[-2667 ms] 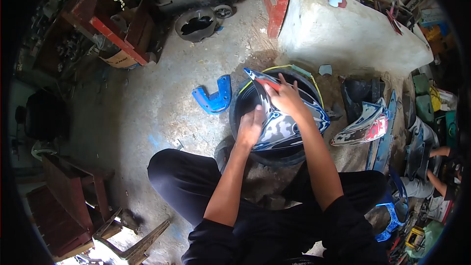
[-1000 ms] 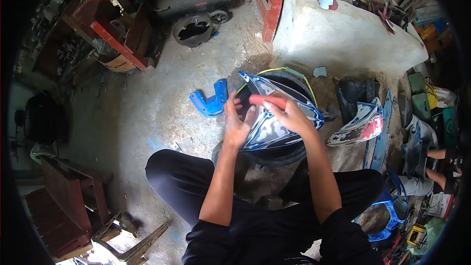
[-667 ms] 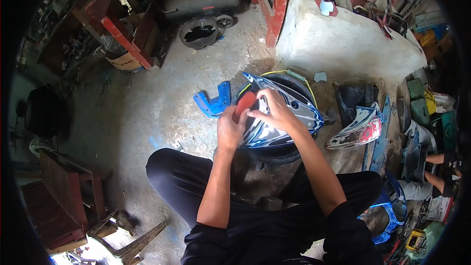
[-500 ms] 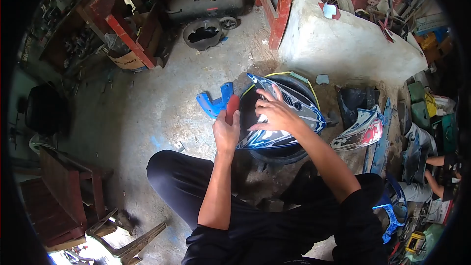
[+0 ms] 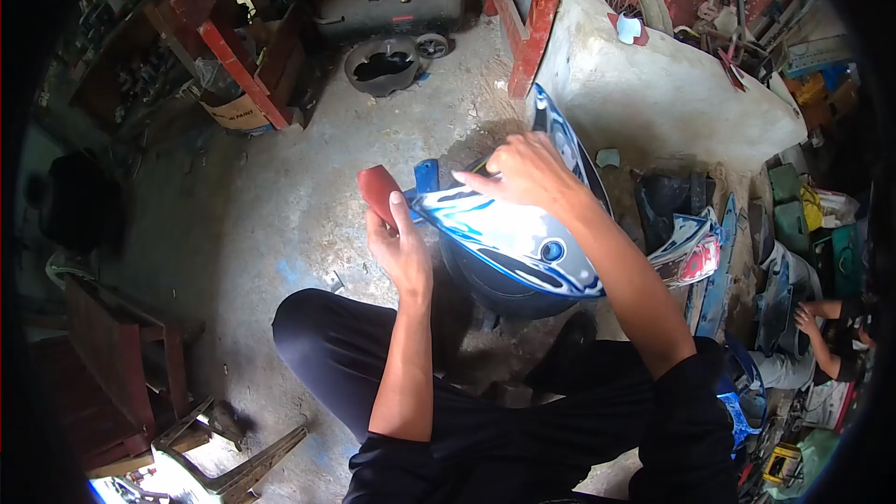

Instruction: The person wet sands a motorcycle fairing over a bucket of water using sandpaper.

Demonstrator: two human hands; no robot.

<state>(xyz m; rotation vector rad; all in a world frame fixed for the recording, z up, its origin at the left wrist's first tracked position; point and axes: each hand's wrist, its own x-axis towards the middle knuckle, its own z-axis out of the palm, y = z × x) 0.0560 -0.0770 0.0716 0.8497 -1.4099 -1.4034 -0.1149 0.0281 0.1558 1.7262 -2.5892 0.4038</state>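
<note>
My left hand (image 5: 401, 247) is closed on a folded red sheet of sandpaper (image 5: 378, 191), thumb on its near side, just left of the panel. My right hand (image 5: 537, 173) grips the upper edge of a motorcycle fairing panel (image 5: 509, 229), patterned in white, blue and grey with a round hole. The panel is tilted over a black basin (image 5: 504, 299), which it mostly hides. A blue plastic part (image 5: 427, 175) lies on the floor behind the sandpaper and the panel's left tip, partly covered.
More fairing pieces (image 5: 686, 247) lie to the right. Another person's hands (image 5: 812, 315) work at a dark panel at the far right. A low white wall (image 5: 653, 98) stands ahead, near a round grey tub (image 5: 383, 65). A wooden bench (image 5: 117, 364) is at left.
The panel has been turned and tilted, showing its patterned face and round hole lower down. My right hand has moved up along its edge. My left hand has shifted left with the sandpaper.
</note>
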